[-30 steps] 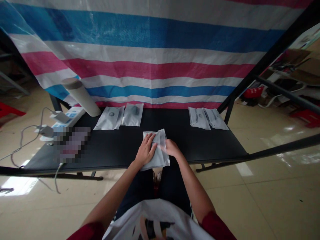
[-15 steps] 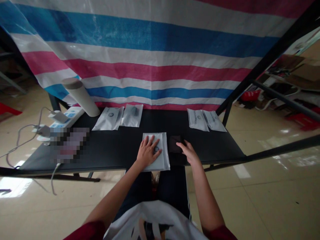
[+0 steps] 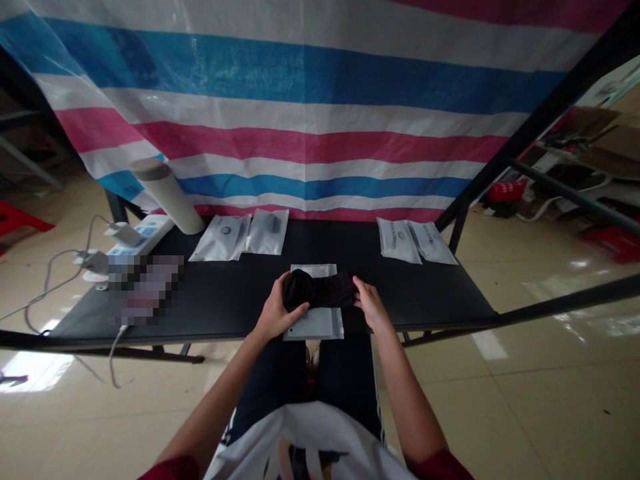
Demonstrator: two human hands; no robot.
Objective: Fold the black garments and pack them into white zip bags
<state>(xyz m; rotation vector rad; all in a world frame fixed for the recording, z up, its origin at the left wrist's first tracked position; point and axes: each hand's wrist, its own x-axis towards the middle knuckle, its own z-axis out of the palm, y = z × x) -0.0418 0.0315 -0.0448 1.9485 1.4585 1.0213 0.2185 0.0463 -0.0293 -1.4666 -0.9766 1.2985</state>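
A big plastic sheet (image 3: 310, 87) with blue, pink and white stripes hangs behind a black table (image 3: 415, 293). On the table are a tilted tan cardboard tube (image 3: 165, 199), a white power strip (image 3: 143, 239), two flat white packets (image 3: 221, 239), and two more flat white packets (image 3: 416, 241). A red stool (image 3: 614, 244) sits on the shiny floor (image 3: 540, 400).

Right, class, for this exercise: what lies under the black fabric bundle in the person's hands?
A flat white pouch lies under the black fabric bundle. Its top and bottom ends show on the black table, but its middle is covered.

Fabric bundle (image 3: 320, 290) apparently on pouch (image 3: 314, 324), middle of table (image 3: 430, 293); 2 rear-left pouches (image 3: 240, 237), 2 rear-right pouches (image 3: 416, 241).
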